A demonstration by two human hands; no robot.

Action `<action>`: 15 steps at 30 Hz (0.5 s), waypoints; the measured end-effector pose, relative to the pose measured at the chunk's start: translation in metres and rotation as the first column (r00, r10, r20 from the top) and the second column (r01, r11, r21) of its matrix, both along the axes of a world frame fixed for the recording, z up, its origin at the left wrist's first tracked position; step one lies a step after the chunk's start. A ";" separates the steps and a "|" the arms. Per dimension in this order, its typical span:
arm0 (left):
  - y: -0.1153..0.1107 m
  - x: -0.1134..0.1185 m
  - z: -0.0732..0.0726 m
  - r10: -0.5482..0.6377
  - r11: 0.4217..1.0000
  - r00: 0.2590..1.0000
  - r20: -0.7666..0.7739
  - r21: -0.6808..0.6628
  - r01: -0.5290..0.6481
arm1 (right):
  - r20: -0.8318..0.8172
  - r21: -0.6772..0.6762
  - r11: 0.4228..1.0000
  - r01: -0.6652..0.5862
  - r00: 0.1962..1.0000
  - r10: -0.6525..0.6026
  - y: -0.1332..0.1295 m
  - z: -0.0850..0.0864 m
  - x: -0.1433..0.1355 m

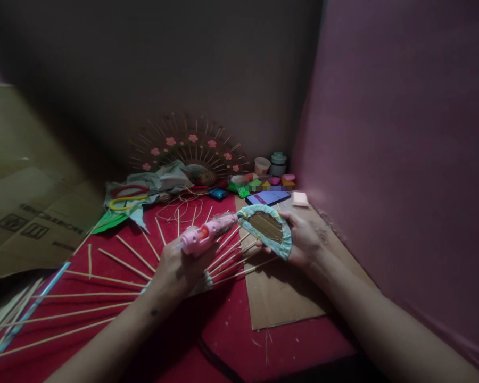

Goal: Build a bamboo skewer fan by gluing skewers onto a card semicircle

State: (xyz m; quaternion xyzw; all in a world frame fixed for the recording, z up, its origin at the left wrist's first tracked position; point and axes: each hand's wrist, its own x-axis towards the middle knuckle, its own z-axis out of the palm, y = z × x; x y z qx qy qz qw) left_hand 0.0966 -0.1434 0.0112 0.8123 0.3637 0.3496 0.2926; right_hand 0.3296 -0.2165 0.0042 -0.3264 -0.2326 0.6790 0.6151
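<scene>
A pink glue gun (201, 238) is gripped in my left hand (186, 268), its nozzle touching the upper left edge of a half-round piece (284, 242). That piece has a light blue fabric rim around a brown cardboard middle, and my right hand (303, 239) holds it by its right side, with fingertips showing beneath. Under my left hand, thin wooden sticks (123, 258) fan out over the red surface (223, 330) from a pale base (203, 284) that my hand and forearm partly hide.
A cardboard sheet (267, 314) lies under my right hand. Behind it are a phone (268, 197), a white block (300, 199), a cup (262, 166) and a jar (278, 164). Scissors (128, 198) rest on cloth before a flowered fan (191, 146). A carton (32, 186) stands left.
</scene>
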 end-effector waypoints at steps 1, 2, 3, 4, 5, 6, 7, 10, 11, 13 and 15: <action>0.000 0.000 0.000 -0.002 1.000 1.000 -0.010 -0.001 0.002 | -0.003 0.003 1.000 0.002 1.000 -0.002 0.000 0.000 0.000; -0.001 0.000 0.000 -0.008 1.000 1.000 -0.008 -0.001 0.008 | -0.003 0.002 1.000 0.005 1.000 -0.005 0.000 0.000 0.000; -0.002 0.001 0.002 -0.023 1.000 1.000 0.000 -0.002 0.023 | -0.003 -0.003 1.000 0.011 1.000 -0.011 0.000 0.000 0.000; -0.003 0.002 0.005 -0.045 0.999 0.999 0.016 -0.003 0.045 | 0.000 -0.009 1.000 0.015 1.000 -0.015 0.000 0.000 0.000; -0.005 0.003 0.008 -0.073 0.997 0.997 0.037 -0.003 0.073 | 0.002 -0.013 1.000 0.018 1.000 -0.018 0.000 0.000 0.000; -0.006 0.004 0.011 -0.102 0.995 0.993 0.055 -0.001 0.102 | 0.002 -0.015 1.000 0.015 1.000 -0.015 0.000 0.000 0.000; -0.007 0.006 0.013 -0.121 0.993 0.990 0.070 0.002 0.121 | 0.000 -0.012 1.000 0.010 1.000 -0.010 -0.001 0.000 0.000; -0.007 0.007 0.013 -0.075 0.997 0.994 0.084 0.019 0.073 | -0.009 0.001 1.000 -0.006 1.000 0.006 -0.001 0.000 -0.001; -0.005 0.006 0.011 -0.041 0.999 0.996 0.081 0.024 0.039 | -0.011 0.003 1.000 -0.008 1.000 0.008 -0.001 0.000 -0.001; -0.002 0.004 0.006 -0.020 0.999 0.999 0.050 0.026 0.019 | -0.011 0.005 1.000 -0.013 1.000 0.013 -0.001 0.000 0.000; 0.000 0.002 0.001 -0.009 0.999 1.000 0.000 0.032 0.009 | -0.011 0.008 1.000 -0.017 1.000 0.017 -0.001 0.000 0.001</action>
